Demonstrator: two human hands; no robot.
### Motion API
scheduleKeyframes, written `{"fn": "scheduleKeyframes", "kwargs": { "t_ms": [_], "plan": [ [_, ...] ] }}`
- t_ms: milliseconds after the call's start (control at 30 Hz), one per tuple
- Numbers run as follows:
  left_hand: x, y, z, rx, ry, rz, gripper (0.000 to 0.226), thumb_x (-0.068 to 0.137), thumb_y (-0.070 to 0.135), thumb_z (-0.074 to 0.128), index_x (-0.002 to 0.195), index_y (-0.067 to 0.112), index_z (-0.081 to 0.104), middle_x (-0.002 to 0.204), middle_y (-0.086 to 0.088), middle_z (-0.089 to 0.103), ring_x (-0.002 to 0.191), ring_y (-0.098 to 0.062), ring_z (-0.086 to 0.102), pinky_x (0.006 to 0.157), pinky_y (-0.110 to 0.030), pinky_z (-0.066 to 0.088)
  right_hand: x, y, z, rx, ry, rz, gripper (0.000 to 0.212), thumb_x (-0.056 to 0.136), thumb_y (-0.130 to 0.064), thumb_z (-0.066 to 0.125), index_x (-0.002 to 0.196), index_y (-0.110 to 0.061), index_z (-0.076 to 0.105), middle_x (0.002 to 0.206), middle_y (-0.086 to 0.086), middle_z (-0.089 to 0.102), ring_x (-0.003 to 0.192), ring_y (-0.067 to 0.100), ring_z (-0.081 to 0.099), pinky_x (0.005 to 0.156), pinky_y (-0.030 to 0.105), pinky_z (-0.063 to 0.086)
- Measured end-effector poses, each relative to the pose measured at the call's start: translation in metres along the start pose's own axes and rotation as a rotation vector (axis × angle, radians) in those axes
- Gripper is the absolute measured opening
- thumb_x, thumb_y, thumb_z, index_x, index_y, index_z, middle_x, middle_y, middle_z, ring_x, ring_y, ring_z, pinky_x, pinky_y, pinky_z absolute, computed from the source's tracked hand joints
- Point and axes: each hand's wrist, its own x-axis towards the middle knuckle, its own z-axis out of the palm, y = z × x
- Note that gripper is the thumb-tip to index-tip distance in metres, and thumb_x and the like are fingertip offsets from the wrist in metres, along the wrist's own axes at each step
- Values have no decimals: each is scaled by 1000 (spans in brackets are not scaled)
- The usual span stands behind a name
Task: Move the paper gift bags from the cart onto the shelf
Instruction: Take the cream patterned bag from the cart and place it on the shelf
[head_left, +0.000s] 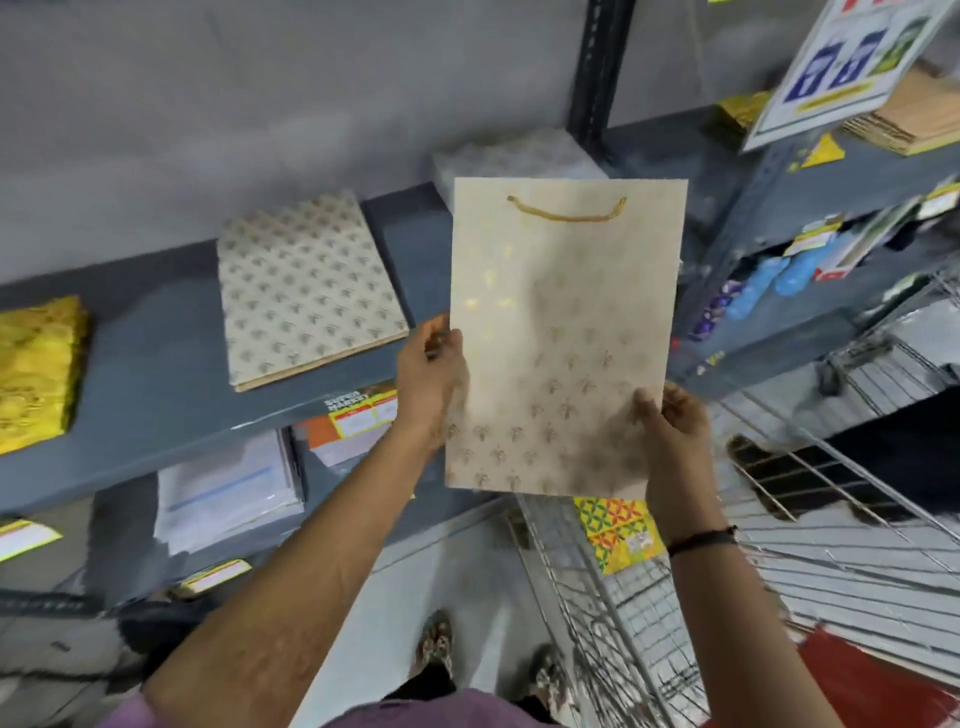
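I hold a flat cream paper gift bag (566, 312) with gold motifs and a gold rope handle upright in front of the grey shelf (156, 364). My left hand (431, 379) grips its left edge, my right hand (670, 436) its lower right corner. On the shelf lies a stack of similar patterned bags (306, 291), another pale stack (519, 156) behind the held bag, and a yellow stack (36, 369) at far left. The wire cart (779, 519) stands at lower right, with a colourful patterned bag (618, 530) in it.
A dark upright post (597, 67) divides the shelf bays. A hanging sign (841, 62) and brown bags (914, 114) are at upper right. Lower shelves hold plastic sleeves (228, 488) and blue bottles (769, 286). My feet (436, 644) stand on the pale floor.
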Motion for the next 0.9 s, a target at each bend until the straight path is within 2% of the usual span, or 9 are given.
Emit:
{"fn": "scheduleKeyframes", "kwargs": {
  "t_ms": [133,200,267,333,400,533,700,800,900],
  "plan": [
    [15,6,-54,-61,65,3,31,97,-4,42,125,-8,54,85,-8,49,78,-16,46,72,-17,42,-21,6,54,96,-32,67,24,93,-8,51,107,10,50,87,15,53,73,22,49,59,30,40],
    [20,5,-69,-33,80,24,33,96,-6,42,126,-6,55,96,-9,52,91,-20,47,90,-28,47,-28,5,71,105,-36,74,11,93,-8,51,100,0,53,81,11,56,69,21,51,59,29,42],
    [28,1,-82,-58,97,12,33,96,-6,43,126,-4,55,92,-6,53,94,-19,47,100,-39,45,-32,6,86,103,-26,74,5,92,-8,51,97,-7,54,79,4,58,66,15,54,57,27,45],
    [37,-3,-90,-67,113,19,31,95,-4,45,123,-3,58,80,1,52,86,-16,48,85,-35,47,-32,5,96,102,-30,76,17,92,-8,51,106,2,52,85,9,59,70,18,55,61,29,46],
    [44,-5,-97,-57,127,42,29,95,-2,47,120,-2,61,81,0,53,77,-10,47,74,-23,43,-32,4,105,89,-48,86,22,93,-7,51,109,8,51,90,15,58,76,22,55,66,33,46],
    [56,-8,-105,-103,150,46,29,95,5,49,121,4,62,89,0,58,83,-11,51,79,-19,45,-29,-1,117,71,-50,119,8,92,-9,52,99,-6,56,90,8,63,76,19,60,66,31,51],
    [74,-7,-125,-80,290,121,31,92,5,52,122,8,60,103,-3,62,86,-10,56,80,-17,49,-21,-10,149,43,-46,132,25,88,-5,57,113,-2,58,94,14,60,81,23,58,63,26,50],
    [94,-2,-148,-80,373,168,32,91,0,51,122,2,61,112,-8,66,88,-10,61,70,-4,49,0,-17,188,9,-74,102,26,84,1,59,106,-13,61,93,8,63,89,29,60,71,39,50],
    [124,6,-173,-22,434,208,36,90,-7,46,123,-1,60,122,-14,66,99,-11,59,77,-4,47,30,-25,236,-69,-112,52,29,82,4,60,106,-11,64,104,14,69,97,31,64,82,42,53]
  ]
}}
